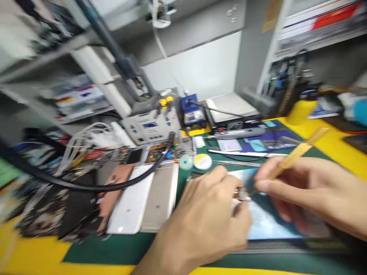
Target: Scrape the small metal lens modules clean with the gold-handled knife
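Metal part (243, 194), just right of the frame's centre, is sitting between the thumb and fingers of the left hand (205, 214), which is gripping it. The right hand (304, 187) is pinching a gold tool (299, 154) and aiming its lower end toward the part; blur is hiding whether they are touching.

Under both hands a pale blue sheet (269, 223) is lying on the green mat (114, 248). A black cable (100, 188) is looping across the left half of the frame, passing over a white phone back (130, 208). Beside that, left of centre, a gold phone back (159, 198) is lying near the left wrist. Loose parts (43, 214) are crowding the lower left. Just above the left hand, a round tin (202, 162) is resting next to a green ring (185, 162), and a grey station (151, 128) is standing behind them.

The part is looking silvery and shiny, with a brownish patch; the left fingers are covering much of it, and its outline is blurring.
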A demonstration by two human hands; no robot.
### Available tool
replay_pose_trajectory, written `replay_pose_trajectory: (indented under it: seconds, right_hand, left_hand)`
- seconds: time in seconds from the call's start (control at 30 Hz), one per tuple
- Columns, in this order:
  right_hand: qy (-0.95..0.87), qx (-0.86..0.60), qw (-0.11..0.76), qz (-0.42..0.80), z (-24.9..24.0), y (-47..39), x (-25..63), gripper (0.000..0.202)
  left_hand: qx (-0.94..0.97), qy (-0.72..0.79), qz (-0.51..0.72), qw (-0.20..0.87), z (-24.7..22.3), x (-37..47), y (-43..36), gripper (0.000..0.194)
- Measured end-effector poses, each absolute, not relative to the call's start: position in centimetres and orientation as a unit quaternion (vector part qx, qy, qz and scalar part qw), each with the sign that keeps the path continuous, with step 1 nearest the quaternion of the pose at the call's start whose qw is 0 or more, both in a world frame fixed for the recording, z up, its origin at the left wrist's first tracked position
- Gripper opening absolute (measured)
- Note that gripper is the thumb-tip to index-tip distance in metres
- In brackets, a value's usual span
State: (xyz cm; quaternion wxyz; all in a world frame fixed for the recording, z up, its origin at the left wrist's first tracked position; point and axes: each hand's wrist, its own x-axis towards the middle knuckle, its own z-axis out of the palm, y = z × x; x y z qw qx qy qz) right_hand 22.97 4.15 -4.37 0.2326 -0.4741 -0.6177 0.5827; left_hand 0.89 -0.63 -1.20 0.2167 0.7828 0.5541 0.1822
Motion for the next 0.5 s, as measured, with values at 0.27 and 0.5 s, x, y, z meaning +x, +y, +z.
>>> replay_pose_trajectory:
  seconds: [0.27,0.5]
  right_hand:
    - [-0.569,-0.443,0.236,0.651,-1.7,3.8,21.4,0.021]
    - [-0.576,-0.452,0.232,0.641,-1.8,3.6,21.4,0.021]
  left_hand:
    - [0.787,0.558,0.183,0.188,-1.9,1.2,-0.2,0.011]
    - [0.792,0.556,0.204,0.149,-2.4,1.0,0.0,0.009]
